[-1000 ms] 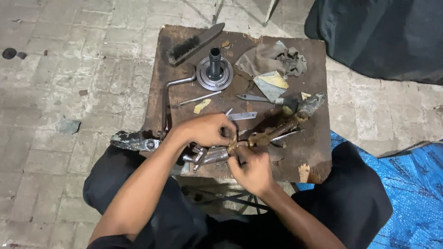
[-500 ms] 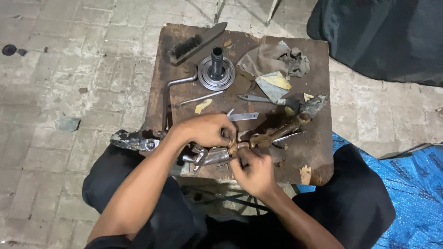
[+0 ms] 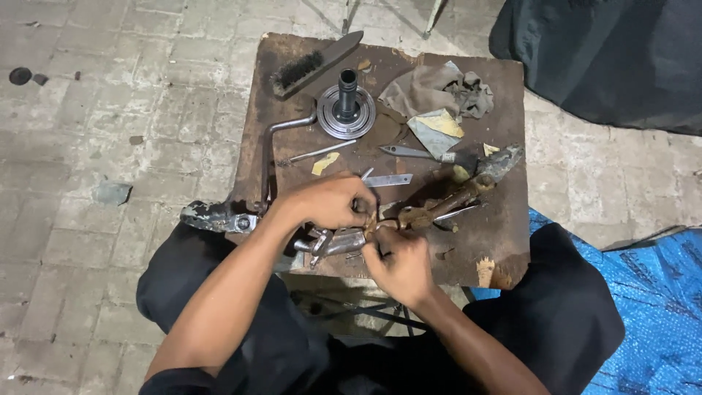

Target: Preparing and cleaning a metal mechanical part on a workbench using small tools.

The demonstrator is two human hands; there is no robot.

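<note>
Nearest, right hand (image 3: pixel 401 265) pinches small rusty part (image 3: pixel 371 225) at near end of rusty linkage (image 3: pixel 439 206), fingertips closed on it. Just beyond, left hand (image 3: pixel 330 201) curls over grey metal fitting (image 3: pixel 336 243), clamping it steady against wooden board (image 3: pixel 504 241). Past fingers: flat blade (image 3: pixel 387 180), flanged hub (image 3: pixel 346 110), wire brush (image 3: pixel 314 63), rag (image 3: pixel 439 88) parked clear.
</note>
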